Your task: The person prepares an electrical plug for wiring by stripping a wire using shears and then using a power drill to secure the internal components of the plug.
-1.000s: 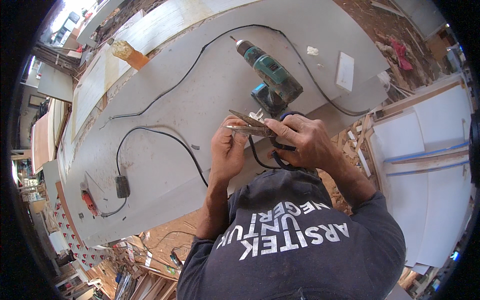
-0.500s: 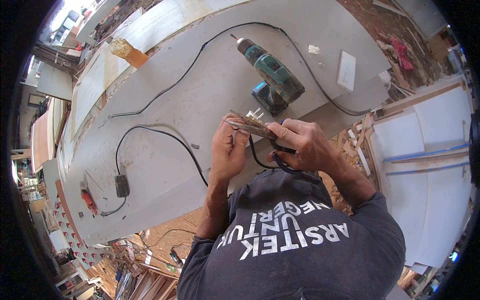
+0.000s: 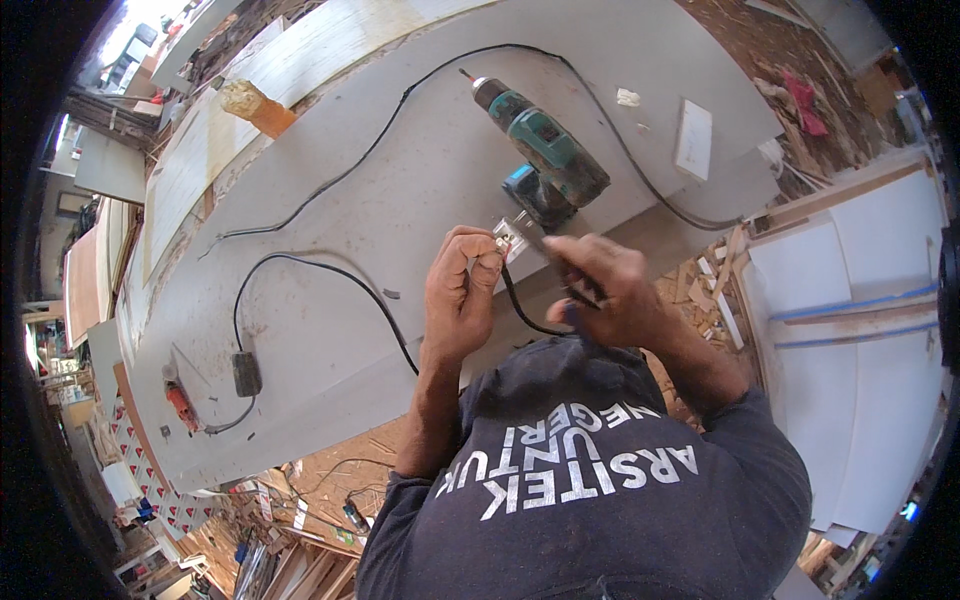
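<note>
Just in front of my chest, my left hand (image 3: pixel 461 295) is closed, its thumb and finger pinching at a small white electric plug (image 3: pixel 508 238) with metal parts showing. From the plug a black cord (image 3: pixel 516 303) curves down toward my right hand. My right hand (image 3: pixel 612 290) is wrapped round a worn, pliers-like hand tool (image 3: pixel 574 272), whose jaws point at the plug and are smeared by motion. Beyond both hands, a green and black cordless drill (image 3: pixel 545 145) lies on its side on the grey board (image 3: pixel 330 130).
A long black cable (image 3: pixel 405 98) loops over the board, and another runs left to a dark inline box (image 3: pixel 246 372). Near that box lies a small red tool (image 3: pixel 180 405). A bottle with an orange-brown body (image 3: pixel 257 107) and a white block (image 3: pixel 693 140) sit farther out.
The right hand has drawn the tool back to the right, baring more of the white plug. My left hand stays nearly in place.
</note>
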A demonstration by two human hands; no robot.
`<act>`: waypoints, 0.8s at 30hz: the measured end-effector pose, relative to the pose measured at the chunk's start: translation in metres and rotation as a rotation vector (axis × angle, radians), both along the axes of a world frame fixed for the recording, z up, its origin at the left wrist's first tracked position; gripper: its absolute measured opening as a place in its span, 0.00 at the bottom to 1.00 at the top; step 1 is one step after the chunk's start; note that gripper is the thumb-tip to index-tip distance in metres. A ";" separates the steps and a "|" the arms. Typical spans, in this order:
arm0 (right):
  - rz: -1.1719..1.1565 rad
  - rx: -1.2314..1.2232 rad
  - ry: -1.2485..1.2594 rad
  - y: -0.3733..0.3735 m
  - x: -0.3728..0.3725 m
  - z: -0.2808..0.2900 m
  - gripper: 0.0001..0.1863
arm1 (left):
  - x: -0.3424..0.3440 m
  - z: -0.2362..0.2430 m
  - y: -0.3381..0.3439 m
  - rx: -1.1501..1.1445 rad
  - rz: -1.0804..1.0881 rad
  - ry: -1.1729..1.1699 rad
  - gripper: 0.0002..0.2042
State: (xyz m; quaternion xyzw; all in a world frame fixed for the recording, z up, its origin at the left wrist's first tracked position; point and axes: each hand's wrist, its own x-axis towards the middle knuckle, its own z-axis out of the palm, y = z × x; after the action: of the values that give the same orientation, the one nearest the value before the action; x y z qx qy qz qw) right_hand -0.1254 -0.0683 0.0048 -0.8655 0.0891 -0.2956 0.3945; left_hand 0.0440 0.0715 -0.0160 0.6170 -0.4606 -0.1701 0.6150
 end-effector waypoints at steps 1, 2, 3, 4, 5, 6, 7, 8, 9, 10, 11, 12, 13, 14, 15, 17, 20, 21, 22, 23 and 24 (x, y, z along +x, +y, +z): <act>-0.085 -0.015 -0.039 -0.005 -0.006 0.007 0.32 | 0.000 -0.001 0.000 -0.001 0.011 0.000 0.04; -0.169 -0.030 -0.077 -0.011 -0.011 0.011 0.33 | 0.001 -0.002 0.001 -0.001 0.022 0.000 0.04; -0.316 0.000 -0.087 -0.022 -0.016 0.003 0.33 | 0.000 -0.002 -0.002 0.001 0.021 0.034 0.05; -0.454 0.034 -0.097 -0.035 -0.015 -0.003 0.33 | -0.001 -0.003 -0.002 0.006 0.030 0.067 0.05; -0.541 -0.004 0.088 -0.049 -0.013 -0.004 0.31 | -0.001 -0.004 -0.001 0.012 0.038 0.099 0.06; -0.626 -0.046 0.273 -0.064 -0.008 -0.003 0.30 | 0.000 -0.007 -0.001 0.000 0.042 0.120 0.07; -0.675 -0.134 0.381 -0.078 -0.004 -0.016 0.29 | 0.002 -0.011 0.000 -0.010 0.043 0.140 0.07; -0.727 -0.225 0.487 -0.092 0.001 -0.044 0.28 | 0.003 -0.013 0.000 -0.024 0.041 0.160 0.08; -0.777 -0.318 0.593 -0.102 0.005 -0.069 0.28 | 0.004 -0.016 -0.001 -0.019 0.042 0.174 0.08; -0.770 -0.327 0.637 -0.109 0.004 -0.087 0.27 | 0.004 -0.016 -0.001 -0.012 0.044 0.186 0.08; -0.767 -0.335 0.679 -0.117 0.003 -0.101 0.27 | 0.005 -0.016 -0.004 -0.007 0.041 0.196 0.08; -0.751 -0.344 0.721 -0.117 0.007 -0.101 0.26 | 0.006 -0.019 -0.004 -0.007 0.039 0.220 0.08; -0.727 -0.379 0.771 -0.119 0.009 -0.100 0.24 | 0.007 -0.023 -0.004 -0.008 0.036 0.245 0.08; -0.704 -0.414 0.822 -0.121 0.008 -0.098 0.23 | 0.008 -0.024 -0.004 -0.009 0.031 0.270 0.08; -0.678 -0.448 0.878 -0.121 0.009 -0.091 0.21 | 0.007 -0.024 -0.004 -0.007 0.037 0.253 0.09; -0.646 -0.211 0.332 -0.104 0.019 -0.048 0.17 | 0.006 -0.021 -0.004 -0.002 0.047 0.214 0.09; -0.261 -0.298 -0.203 -0.048 0.041 0.029 0.11 | 0.005 -0.023 -0.004 -0.048 0.025 0.197 0.06; -0.122 -0.326 -0.140 -0.033 0.044 0.044 0.12 | 0.004 -0.021 -0.006 -0.032 0.014 0.199 0.06; 0.021 -0.354 -0.080 -0.024 0.049 0.052 0.13 | 0.004 -0.018 -0.007 -0.020 0.009 0.197 0.06; 0.073 -0.349 -0.063 -0.021 0.054 0.051 0.12 | 0.003 -0.015 -0.007 -0.007 0.007 0.194 0.06; 0.136 -0.350 -0.051 -0.020 0.061 0.049 0.12 | 0.003 -0.014 -0.007 -0.031 -0.023 0.232 0.06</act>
State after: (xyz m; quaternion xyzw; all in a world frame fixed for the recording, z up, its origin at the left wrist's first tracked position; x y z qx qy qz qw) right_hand -0.0648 -0.0887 0.0536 -0.9172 -0.0324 -0.3008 0.2593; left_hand 0.0474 0.0644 -0.0302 0.5784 -0.3960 -0.2401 0.6716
